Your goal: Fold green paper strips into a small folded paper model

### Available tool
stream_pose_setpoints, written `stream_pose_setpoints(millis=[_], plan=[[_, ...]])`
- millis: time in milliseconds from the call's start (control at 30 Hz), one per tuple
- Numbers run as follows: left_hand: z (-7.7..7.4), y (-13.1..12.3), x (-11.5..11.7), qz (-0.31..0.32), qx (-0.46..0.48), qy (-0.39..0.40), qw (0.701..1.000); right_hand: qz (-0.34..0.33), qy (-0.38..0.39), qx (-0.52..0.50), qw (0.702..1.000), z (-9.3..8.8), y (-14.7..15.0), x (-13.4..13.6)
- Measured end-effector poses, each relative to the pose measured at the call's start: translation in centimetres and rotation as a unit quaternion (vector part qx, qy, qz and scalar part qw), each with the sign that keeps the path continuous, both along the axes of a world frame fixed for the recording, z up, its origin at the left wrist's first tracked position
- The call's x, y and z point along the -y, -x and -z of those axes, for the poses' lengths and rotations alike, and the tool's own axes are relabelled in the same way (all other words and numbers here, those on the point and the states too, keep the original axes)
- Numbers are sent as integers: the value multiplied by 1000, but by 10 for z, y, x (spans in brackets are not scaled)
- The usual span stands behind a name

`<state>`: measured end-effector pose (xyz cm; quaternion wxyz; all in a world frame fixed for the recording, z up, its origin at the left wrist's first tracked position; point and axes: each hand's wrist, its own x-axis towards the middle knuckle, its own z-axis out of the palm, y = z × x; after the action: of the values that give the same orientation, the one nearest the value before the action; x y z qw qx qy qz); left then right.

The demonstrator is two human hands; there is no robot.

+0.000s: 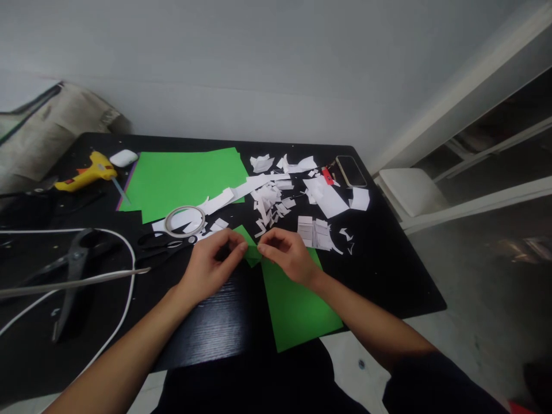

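Observation:
Between my two hands is a small folded piece of green paper, above the middle of the black table. My left hand pinches its left side between thumb and forefinger. From the right, my right hand closes its fingertips on the other edge of the piece. Under my right wrist lies a larger green sheet, partly covered by that hand. Just left of my left hand are black-handled scissors and a roll of tape.
Green sheets lie at the back left beside a yellow glue gun. White paper scraps cover the back middle. A phone sits near the right edge. Pliers and a white cable occupy the left side.

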<state>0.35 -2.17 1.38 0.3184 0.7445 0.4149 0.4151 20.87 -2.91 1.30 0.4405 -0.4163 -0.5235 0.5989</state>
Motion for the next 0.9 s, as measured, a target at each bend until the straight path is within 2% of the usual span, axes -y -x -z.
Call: stream_pose_setpoints(millis=[400,533,700,900], plan=[[-1,0,1,-17,12,14,1000,18,51,-16,998,0,-2,-1],[0,0,0,-40,23,-6,999,45,76,-65,994,4,-3,-5],[3,-1,0,-31,-14,-26,999,63,111,-131,983,9,-3,-8],[6,-2,-2,-34,-37,-38,998,71,111,-144,981,11,-3,-8]])
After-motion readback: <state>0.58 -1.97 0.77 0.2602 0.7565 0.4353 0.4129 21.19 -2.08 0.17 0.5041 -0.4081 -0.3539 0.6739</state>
